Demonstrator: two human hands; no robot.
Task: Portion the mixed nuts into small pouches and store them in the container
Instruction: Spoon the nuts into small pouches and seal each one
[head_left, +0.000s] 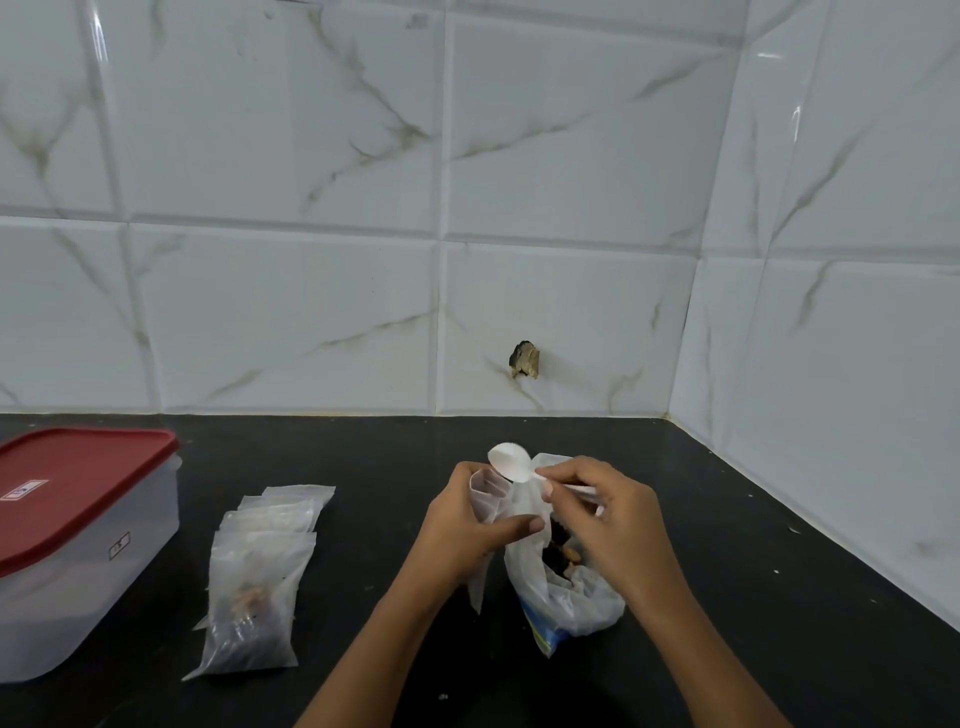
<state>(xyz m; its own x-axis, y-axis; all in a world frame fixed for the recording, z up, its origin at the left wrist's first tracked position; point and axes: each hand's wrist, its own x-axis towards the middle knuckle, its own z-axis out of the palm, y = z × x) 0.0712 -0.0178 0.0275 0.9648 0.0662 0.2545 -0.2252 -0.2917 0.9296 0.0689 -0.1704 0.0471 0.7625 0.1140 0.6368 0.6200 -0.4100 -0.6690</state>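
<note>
Two walls of white marbled tile (311, 156) fill the upper half of the frame and meet in a corner at the right. Below them the black counter (779, 623) runs across the whole lower half.

At the far left edge sits the clear container (78, 582), its red lid (78, 483) closed on top. Just right of it, in the lower left, lies an overlapping pile of small pouches (260, 551). The nearest one shows brown nuts and dark bits through the plastic. The pile is near the container but does not touch it.

Right of centre stands the bag of mixed nuts (566, 597), crumpled and translucent, with blue print low down and its mouth open. Dark and tan pieces show inside it.

My left hand (462, 525) is curled round a single small pouch (488, 493), thumb across the front and fingers behind. The pouch's mouth is held open at the top and its lower end hangs below my palm, right against the bag.

My right hand (608, 514) hovers over the bag's mouth and pinches the handle of a white plastic spoon (511, 460) between thumb and forefinger. The other fingers are bent loosely. The spoon's bowl sits just above the open pouch.

Smallest is a dark chipped spot (524, 359) low on the back wall, above my hands.
</note>
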